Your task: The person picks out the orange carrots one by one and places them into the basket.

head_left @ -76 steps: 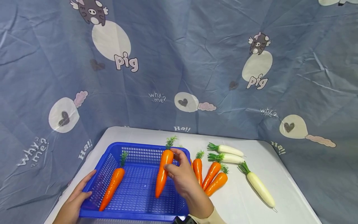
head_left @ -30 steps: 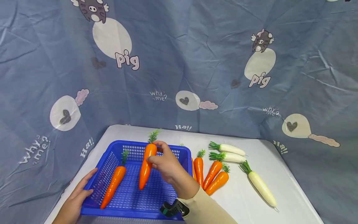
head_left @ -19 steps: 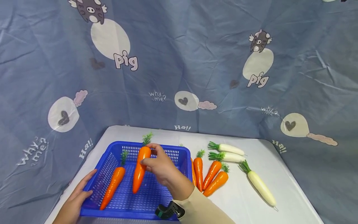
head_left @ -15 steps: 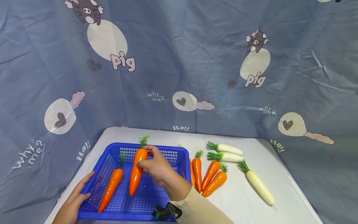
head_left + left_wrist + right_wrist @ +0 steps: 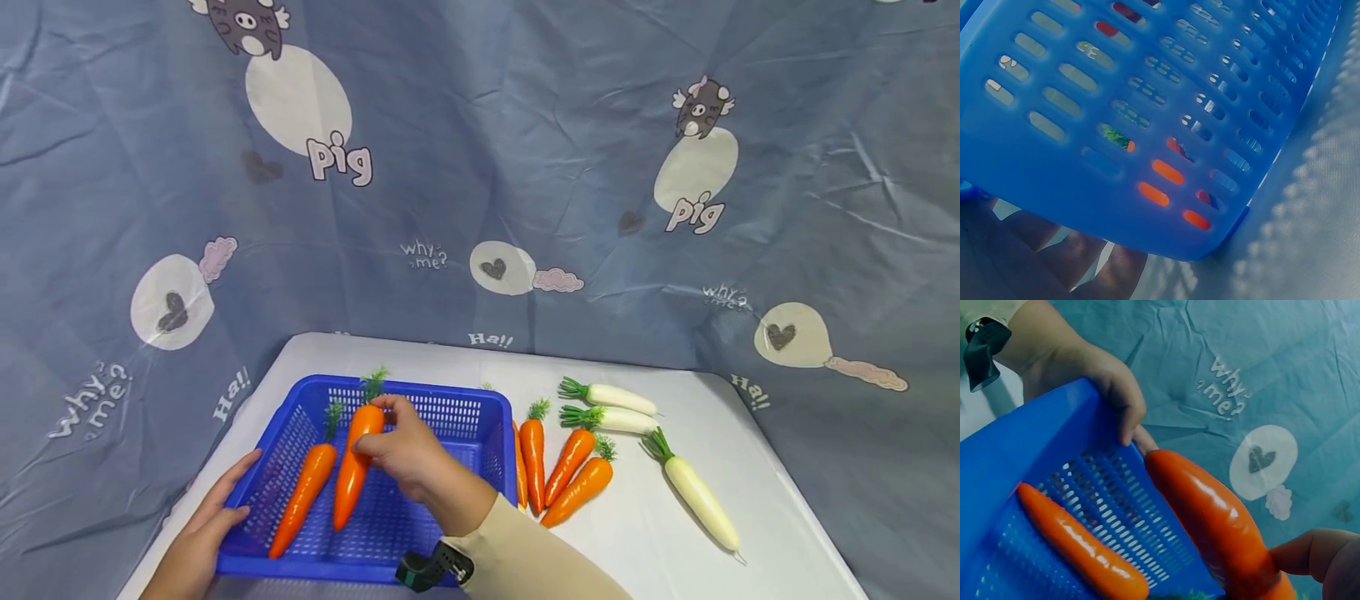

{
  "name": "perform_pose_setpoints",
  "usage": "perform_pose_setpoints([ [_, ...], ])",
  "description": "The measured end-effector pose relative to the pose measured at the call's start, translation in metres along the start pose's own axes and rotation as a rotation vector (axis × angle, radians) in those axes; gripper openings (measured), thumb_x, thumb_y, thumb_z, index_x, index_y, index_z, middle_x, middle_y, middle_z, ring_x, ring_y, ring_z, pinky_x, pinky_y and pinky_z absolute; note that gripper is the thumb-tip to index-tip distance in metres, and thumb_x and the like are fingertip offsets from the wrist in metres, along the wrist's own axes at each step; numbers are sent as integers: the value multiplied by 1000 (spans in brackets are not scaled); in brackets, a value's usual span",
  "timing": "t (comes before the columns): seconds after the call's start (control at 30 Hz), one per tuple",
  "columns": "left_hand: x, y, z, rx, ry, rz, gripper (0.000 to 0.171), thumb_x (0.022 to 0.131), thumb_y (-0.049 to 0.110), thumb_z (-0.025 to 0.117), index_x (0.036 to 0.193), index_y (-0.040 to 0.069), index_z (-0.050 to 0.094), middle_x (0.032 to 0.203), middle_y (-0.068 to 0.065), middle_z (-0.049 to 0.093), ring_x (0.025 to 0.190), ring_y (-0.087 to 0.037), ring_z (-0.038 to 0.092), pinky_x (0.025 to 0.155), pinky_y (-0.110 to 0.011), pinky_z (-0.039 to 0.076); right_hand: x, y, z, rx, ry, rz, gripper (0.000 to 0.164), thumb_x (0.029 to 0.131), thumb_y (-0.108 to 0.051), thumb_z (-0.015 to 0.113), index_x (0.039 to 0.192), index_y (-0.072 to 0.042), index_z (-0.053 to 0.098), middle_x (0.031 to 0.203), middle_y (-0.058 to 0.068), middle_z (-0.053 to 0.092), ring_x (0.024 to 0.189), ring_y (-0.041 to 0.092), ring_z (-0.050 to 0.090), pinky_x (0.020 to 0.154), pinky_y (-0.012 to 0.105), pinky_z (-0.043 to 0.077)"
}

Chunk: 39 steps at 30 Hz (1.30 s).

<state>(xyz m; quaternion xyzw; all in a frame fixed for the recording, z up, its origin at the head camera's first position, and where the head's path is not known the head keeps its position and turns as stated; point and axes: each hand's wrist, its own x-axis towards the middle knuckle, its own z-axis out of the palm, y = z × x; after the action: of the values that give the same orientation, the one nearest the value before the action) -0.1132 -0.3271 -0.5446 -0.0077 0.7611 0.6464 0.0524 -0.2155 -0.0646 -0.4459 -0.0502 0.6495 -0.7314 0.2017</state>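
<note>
Carrot (image 5: 352, 481) near second carrot (image 5: 303, 497), over basket (image 5: 315, 568)

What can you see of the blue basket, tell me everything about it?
The blue basket is rectangular and open-topped, apparently plastic, with slotted walls, a latticed floor and a smooth rim. It stands upright on the white table. The left hand grips its left side. One carrot lies inside near that side, its tip toward the near rim. The right hand holds another carrot over the inside; whether that one touches the basket, I cannot tell.
</note>
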Motion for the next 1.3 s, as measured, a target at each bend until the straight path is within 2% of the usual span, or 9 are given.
perform_pose_setpoints([
  [0.13,0,1,-1,-23,-8,-51,69,108,3,26,170,29,9,168,-7,11,114,20,43,86,-17,48,3,4,2,4,-6,36,56,79,13,71,127,-10,54,117,16,55,97,30,66,85,44,61],
  [0.23,0,1,-1,-40,-22,-58,69,108,3,25,170,30,8,167,-12,10,114,18,46,86,-21,52,4,7,2,-8,10,57,54,80,11,71,127,-10,54,115,16,55,96,31,66,86,45,61],
  [0.5,-1,1,-2,-57,-11,-75,69,108,3,26,169,31,10,158,5,22,112,10,53,84,-27,55,8,16,6,-17,30,90,55,81,13,72,127,-12,55,113,17,55,95,31,66,85,45,62],
  [0.7,0,2,0,-9,-1,-51,70,107,2,28,170,27,9,168,-9,12,113,20,43,86,-16,48,9,21,9,-51,52,98,55,81,16,70,127,-10,52,116,19,55,94,30,67,84,45,62],
  [0.83,0,3,-1,-15,-3,-58,69,107,3,28,170,27,9,167,-4,15,113,20,44,86,-18,50,9,23,10,-59,56,88,55,81,17,69,126,-9,50,116,19,54,92,30,66,83,43,62],
  [1.0,-1,5,-2,-26,4,-97,69,108,4,27,169,30,9,166,-11,14,111,15,49,85,-24,54,11,27,13,-70,57,83,56,80,18,69,125,-10,50,114,18,54,91,29,66,82,43,62],
  [1.07,-2,4,-3,-43,-5,-93,69,108,4,26,169,30,9,165,-7,16,111,14,50,85,-26,55,11,27,13,-76,56,91,57,80,18,68,126,-10,50,114,18,54,91,29,66,82,43,62],
  [1.2,-2,2,-2,-75,-35,-24,69,108,3,26,170,28,8,155,16,25,116,13,50,86,-25,54,11,27,13,-80,62,109,57,81,18,69,126,-11,51,115,20,55,93,31,67,83,46,62],
  [1.3,-1,1,-1,-78,-37,-1,68,108,2,26,170,27,9,155,19,24,117,15,49,86,-23,53,12,27,12,-92,68,111,57,81,18,68,127,-11,51,115,21,55,94,32,67,83,46,62],
])
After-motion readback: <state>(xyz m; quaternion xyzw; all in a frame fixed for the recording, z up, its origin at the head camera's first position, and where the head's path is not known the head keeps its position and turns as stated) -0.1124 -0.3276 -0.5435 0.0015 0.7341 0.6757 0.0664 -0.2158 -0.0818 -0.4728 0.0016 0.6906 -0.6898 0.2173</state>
